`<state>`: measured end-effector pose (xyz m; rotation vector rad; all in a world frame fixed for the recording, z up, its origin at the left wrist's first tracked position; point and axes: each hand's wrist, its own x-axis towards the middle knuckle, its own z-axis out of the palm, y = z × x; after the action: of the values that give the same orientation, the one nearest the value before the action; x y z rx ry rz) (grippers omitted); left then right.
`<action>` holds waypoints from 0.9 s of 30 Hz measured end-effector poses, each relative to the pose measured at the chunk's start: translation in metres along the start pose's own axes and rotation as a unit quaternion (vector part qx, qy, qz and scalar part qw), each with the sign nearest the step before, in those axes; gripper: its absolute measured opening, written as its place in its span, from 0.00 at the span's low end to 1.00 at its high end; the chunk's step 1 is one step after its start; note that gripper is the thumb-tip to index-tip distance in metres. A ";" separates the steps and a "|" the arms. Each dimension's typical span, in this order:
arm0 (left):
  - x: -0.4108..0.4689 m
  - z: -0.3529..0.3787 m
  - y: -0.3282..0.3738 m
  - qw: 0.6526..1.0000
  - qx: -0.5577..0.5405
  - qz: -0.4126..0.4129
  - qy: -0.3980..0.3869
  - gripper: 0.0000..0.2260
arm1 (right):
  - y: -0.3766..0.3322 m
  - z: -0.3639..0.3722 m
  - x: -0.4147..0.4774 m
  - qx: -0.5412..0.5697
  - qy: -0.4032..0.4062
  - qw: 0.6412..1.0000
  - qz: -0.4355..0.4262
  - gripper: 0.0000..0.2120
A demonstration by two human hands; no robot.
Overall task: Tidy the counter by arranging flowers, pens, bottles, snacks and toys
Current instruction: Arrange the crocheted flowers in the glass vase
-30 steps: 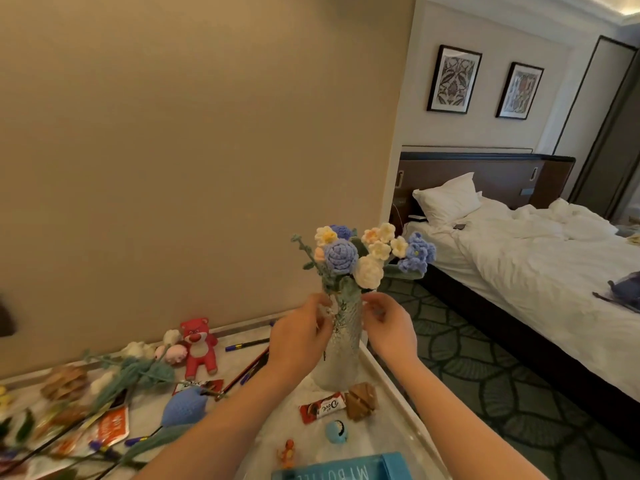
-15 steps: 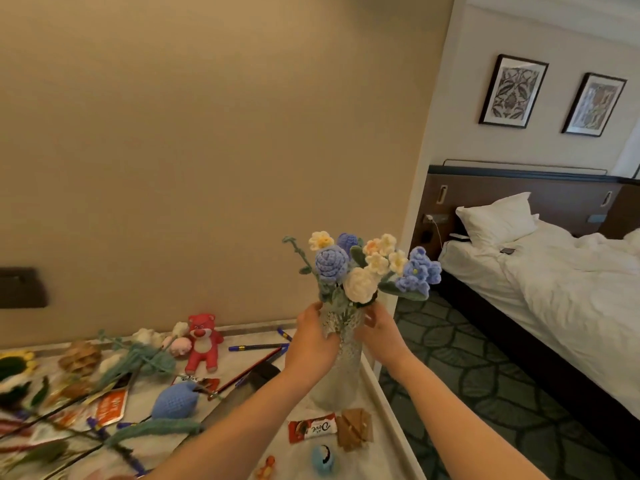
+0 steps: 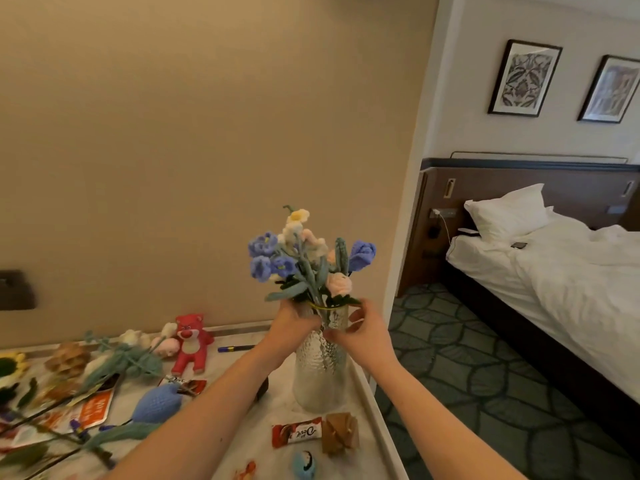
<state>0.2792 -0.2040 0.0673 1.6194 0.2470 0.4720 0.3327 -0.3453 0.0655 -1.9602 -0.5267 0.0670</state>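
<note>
A clear ribbed glass vase (image 3: 320,375) stands on the marble counter (image 3: 270,407) near its right edge. It holds a crochet bouquet (image 3: 304,261) of blue, white and pink flowers. My left hand (image 3: 294,327) is curled round the stems at the vase mouth, on the left side. On the right, my right hand (image 3: 363,336) grips the vase neck with thumb and fingers. More crochet flowers (image 3: 121,358), a blue tulip (image 3: 157,403), a red bear toy (image 3: 190,342), a pen (image 3: 237,348) and a Dove bar (image 3: 298,434) lie on the counter.
A brown folded object (image 3: 341,434), a small blue toy (image 3: 304,464) and an orange packet (image 3: 93,408) also lie there. The counter's raised right rim (image 3: 377,420) drops to patterned carpet. The beige wall is close behind. A bed (image 3: 554,271) stands to the right.
The bouquet has turned in the vase, so different blooms now face me and it stands taller. Both hands stay at the vase neck. The view has shifted left.
</note>
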 end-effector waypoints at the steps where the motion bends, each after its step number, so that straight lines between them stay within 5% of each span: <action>1: 0.001 0.000 -0.001 1.000 0.004 -0.006 0.000 0.27 | 0.000 -0.001 0.000 -0.002 0.007 1.000 -0.002 0.31; 8: 0.006 0.002 -0.003 1.000 -0.003 -0.013 -0.007 0.26 | -0.001 0.004 0.001 0.013 0.027 1.000 0.002 0.32; 15: 0.008 -0.004 0.000 0.998 0.031 -0.057 0.010 0.13 | -0.009 0.016 -0.001 0.005 0.051 0.999 0.012 0.37; 24: -0.012 -0.021 -0.002 0.997 0.040 -0.056 -0.021 0.29 | -0.009 0.041 -0.013 0.048 0.122 0.991 0.009 0.39; 27: -0.016 -0.028 0.000 0.995 0.064 -0.070 -0.022 0.30 | -0.008 0.050 -0.026 0.095 0.180 0.979 0.025 0.30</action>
<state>0.2527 -0.1854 0.0658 1.7211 0.3611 0.3185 0.2926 -0.3104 0.0452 -1.7465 -0.2241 -0.1967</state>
